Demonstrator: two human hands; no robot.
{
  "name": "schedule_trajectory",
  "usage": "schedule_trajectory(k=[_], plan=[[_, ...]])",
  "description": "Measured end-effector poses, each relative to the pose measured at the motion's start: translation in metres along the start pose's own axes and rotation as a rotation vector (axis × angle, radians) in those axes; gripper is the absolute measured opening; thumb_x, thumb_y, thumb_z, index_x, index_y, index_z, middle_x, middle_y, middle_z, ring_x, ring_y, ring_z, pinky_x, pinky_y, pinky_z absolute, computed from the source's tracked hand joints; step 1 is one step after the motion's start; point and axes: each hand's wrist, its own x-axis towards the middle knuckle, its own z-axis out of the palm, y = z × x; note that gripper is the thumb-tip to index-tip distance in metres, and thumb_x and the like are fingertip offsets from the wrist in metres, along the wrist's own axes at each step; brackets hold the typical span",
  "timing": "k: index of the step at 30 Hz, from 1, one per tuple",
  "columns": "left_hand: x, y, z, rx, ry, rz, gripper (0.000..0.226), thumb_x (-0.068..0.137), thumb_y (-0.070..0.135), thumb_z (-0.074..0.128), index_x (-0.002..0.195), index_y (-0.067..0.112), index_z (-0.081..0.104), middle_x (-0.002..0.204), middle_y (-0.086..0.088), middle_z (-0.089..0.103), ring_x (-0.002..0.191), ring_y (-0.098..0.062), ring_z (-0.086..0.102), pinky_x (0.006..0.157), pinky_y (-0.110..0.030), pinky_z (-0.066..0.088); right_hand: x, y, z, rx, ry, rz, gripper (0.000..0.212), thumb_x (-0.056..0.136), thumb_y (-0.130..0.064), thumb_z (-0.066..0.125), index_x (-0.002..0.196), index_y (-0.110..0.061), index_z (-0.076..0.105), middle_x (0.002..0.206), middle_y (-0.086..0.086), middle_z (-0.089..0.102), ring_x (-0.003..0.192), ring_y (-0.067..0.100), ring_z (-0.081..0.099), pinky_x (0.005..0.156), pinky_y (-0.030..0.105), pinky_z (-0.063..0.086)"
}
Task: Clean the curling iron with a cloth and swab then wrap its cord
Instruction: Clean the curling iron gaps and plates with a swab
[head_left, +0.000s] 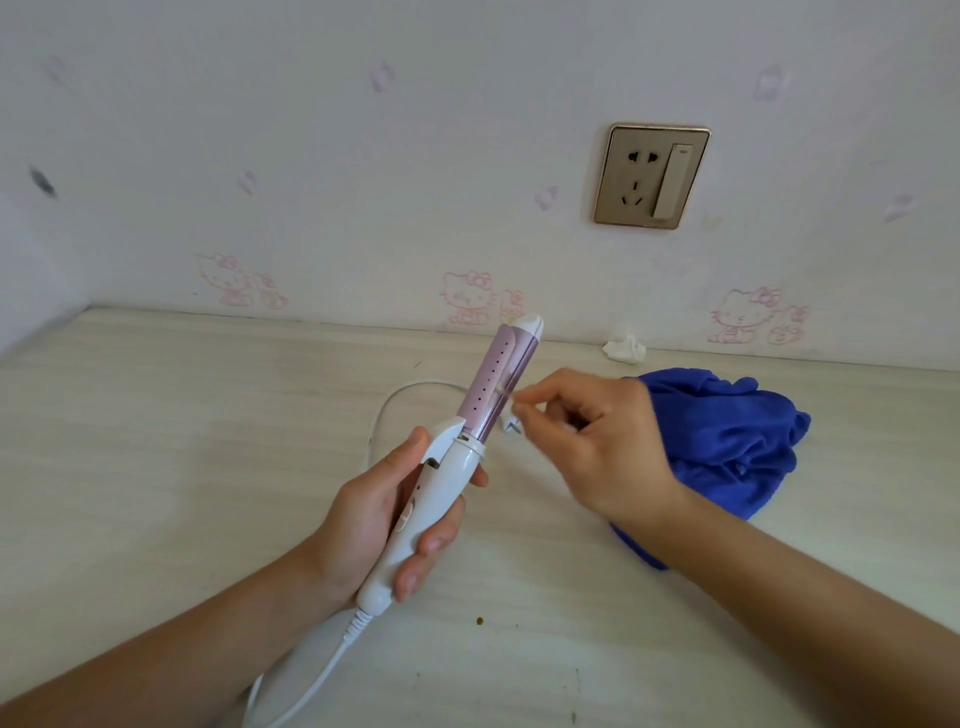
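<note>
My left hand grips the white handle of the curling iron, holding it above the table with its pink barrel tilted up and away toward the wall. My right hand pinches a thin white swab between thumb and fingertips, and the swab's tip touches the right side of the barrel at the gap of the clamp. The white cord leaves the handle's base and runs down out of view. Another stretch of the cord loops on the table behind the barrel, and the plug lies just below the swab.
A crumpled blue cloth lies on the pale wooden table behind my right wrist. A small wad of white tissue sits by the wall. A gold wall socket with a switch is above the table.
</note>
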Motion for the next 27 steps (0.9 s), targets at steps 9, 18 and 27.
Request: schedule_trajectory(k=[9, 18, 27], plan=[[-0.004, 0.006, 0.005, 0.048, 0.022, -0.018, 0.068, 0.096, 0.062, 0.037, 0.114, 0.005, 0.068, 0.056, -0.009, 0.045, 0.027, -0.017, 0.044, 0.032, -0.021, 0.033, -0.011, -0.005, 0.000, -0.019, 0.039, 0.052, 0.009, 0.089, -0.008, 0.073, 0.081, -0.012, 0.076, 0.047, -0.004, 0.044, 0.045, 0.006, 0.037, 0.048, 0.029, 0.036], [-0.048, 0.013, -0.013, 0.467, 0.163, -0.037, 0.072, 0.081, 0.078, 0.057, 0.109, 0.013, 0.069, 0.059, -0.010, 0.049, 0.034, -0.019, 0.040, 0.039, -0.021, 0.035, -0.053, -0.009, -0.037, 0.016, 0.027, 0.183, 0.016, 0.091, -0.007, 0.073, 0.083, -0.021, 0.076, 0.053, -0.008, 0.059, 0.044, 0.008, 0.045, 0.048, 0.021, 0.037], [-0.073, 0.011, -0.008, 1.077, 0.218, 0.127, 0.061, 0.074, 0.085, 0.064, 0.102, 0.031, 0.063, 0.058, 0.008, 0.048, 0.046, -0.008, 0.043, 0.044, -0.023, 0.037, -0.134, -0.019, -0.095, -0.363, -0.097, 0.212, 0.017, 0.089, -0.015, 0.078, 0.093, -0.031, 0.079, 0.086, -0.015, 0.077, 0.076, 0.007, 0.072, 0.067, 0.017, 0.051]])
